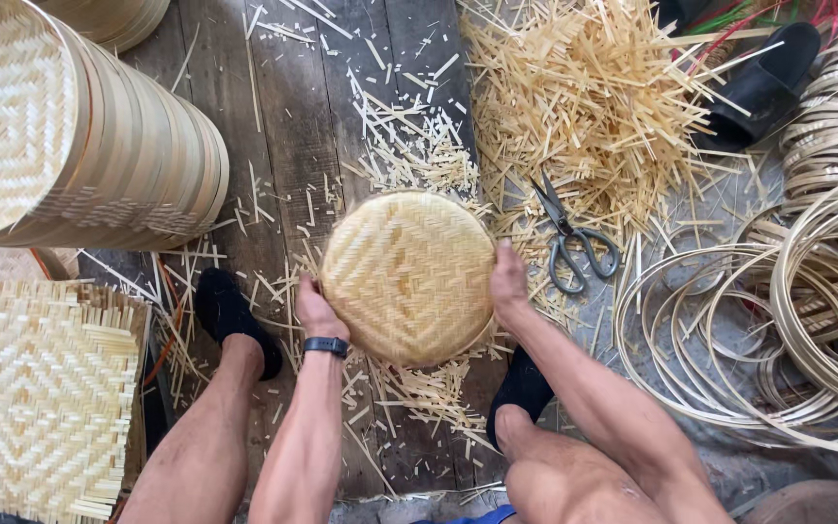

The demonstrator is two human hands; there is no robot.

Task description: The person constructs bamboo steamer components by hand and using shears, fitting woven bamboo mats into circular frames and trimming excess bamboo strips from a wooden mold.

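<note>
A: What are the hands on?

B: A round woven bamboo basket (407, 277), its domed bottom turned up to the camera. The left hand (318, 312) grips its left edge and the right hand (508, 281) its right edge.

A: How do the fingers sit?

B: On both hands the thumb lies on top near the rim and the other fingers curl under the basket's edge, out of sight, so how far they spread I cannot tell. Each hand is closed on the rim. A black wristband (326, 345) sits on the left wrist.

A: Where is the basket itself?

B: Held between the knees, above a plank floor (293, 116) littered with bamboo offcuts.

A: And around the basket?

B: Just right of it lie scissors (574, 238) with grey handles, blades pointing up and left. Above and right of the basket is a heap of bamboo strips (594, 97). Farther right, coils of bamboo hoops (768, 330). Left of the basket, a stack of finished baskets (80, 146) lies on its side, and below that stack a flat square woven mat (41, 388) with frayed ends. A black shoe (230, 315) sits lower left of the basket, another (521, 388) lower right.
</note>
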